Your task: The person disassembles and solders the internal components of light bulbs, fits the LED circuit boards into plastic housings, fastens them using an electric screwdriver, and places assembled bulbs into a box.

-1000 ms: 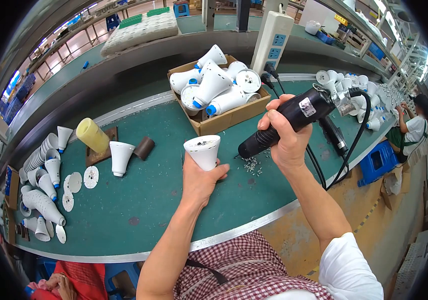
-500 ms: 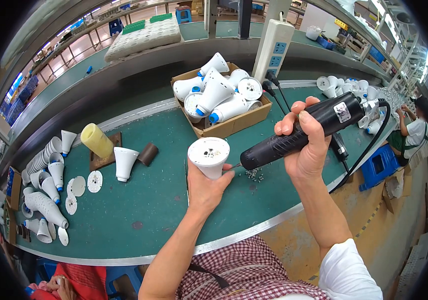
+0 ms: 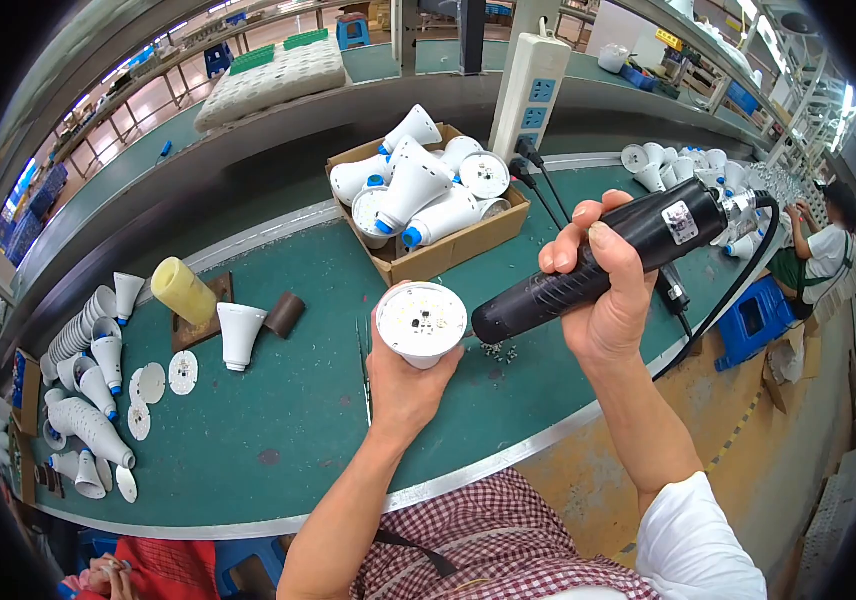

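My left hand [image 3: 410,385] is wrapped round a white cone-shaped lamp housing [image 3: 421,322], whose round face with small dark components is turned up toward the camera. My right hand [image 3: 603,285] grips a black electric screwdriver [image 3: 588,268], tilted with its nose pointing left. The nose is close beside the housing's right rim; whether the tip touches it cannot be made out. Small screws [image 3: 500,352] lie scattered on the green table [image 3: 278,420] below the nose.
Behind my hands stands a cardboard box [image 3: 453,255] of lamp housings. At left are a yellow cylinder [image 3: 184,291], a brown tube [image 3: 285,314], round boards [image 3: 183,372] and stacked housings [image 3: 88,420]. A power strip [image 3: 530,95] and cables stand behind. A co-worker [image 3: 825,245] sits at far right.
The lamp housing in my left hand has tipped so its face shows more fully. The screwdriver has swung to a flatter angle, and its nose is now beside the housing's rim.
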### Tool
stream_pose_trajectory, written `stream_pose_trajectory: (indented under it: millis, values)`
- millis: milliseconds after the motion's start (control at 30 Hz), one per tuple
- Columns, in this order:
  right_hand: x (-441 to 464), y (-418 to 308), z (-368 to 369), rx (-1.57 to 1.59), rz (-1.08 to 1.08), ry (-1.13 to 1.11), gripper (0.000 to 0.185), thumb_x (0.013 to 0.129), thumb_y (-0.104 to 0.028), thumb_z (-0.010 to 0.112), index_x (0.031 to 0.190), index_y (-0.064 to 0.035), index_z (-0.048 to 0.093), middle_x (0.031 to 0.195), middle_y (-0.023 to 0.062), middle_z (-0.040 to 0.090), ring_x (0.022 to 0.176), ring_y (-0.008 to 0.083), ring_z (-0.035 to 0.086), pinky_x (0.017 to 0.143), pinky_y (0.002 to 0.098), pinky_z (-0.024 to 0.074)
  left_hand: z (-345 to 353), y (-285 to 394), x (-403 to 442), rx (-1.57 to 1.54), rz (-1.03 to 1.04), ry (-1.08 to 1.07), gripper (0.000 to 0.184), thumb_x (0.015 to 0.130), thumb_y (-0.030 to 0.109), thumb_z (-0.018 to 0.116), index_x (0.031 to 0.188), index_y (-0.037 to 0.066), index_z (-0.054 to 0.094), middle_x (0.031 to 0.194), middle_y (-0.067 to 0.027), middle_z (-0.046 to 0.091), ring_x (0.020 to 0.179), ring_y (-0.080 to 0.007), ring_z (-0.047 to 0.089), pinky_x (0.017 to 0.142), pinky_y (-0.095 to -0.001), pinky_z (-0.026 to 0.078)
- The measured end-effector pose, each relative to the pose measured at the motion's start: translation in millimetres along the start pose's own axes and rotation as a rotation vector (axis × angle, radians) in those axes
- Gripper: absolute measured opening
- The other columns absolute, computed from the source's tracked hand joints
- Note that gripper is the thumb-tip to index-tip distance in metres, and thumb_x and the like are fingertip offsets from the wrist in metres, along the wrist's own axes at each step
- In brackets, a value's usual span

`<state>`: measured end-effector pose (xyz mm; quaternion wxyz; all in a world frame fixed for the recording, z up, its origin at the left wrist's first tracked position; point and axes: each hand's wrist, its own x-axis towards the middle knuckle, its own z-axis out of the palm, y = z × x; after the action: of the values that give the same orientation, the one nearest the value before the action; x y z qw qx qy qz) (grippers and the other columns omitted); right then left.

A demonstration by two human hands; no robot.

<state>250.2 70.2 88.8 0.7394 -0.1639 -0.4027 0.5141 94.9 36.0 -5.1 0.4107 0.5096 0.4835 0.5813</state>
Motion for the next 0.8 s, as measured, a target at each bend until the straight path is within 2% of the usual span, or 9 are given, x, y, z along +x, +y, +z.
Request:
stream_pose_trajectory:
  millis: [800]
  values:
    - [-3.0,-4.0,-1.4,0.035,0.006,-0.022,0.033,0.075,0.000,0.056,0.106,-0.0022,0.046,0.088,0.0093,0.057,0.061,0.0173,0.058,0.059,0.0342,0.0484,0.5,-3.6,-0.6,0.080,0.044,-0.019,0.064,0.064,0.000,0.071,0.120,0.003,0.040,0.103,-0.0098,0.059,0.096,-0.0167,0.058,0.084,-0.0288,0.045]
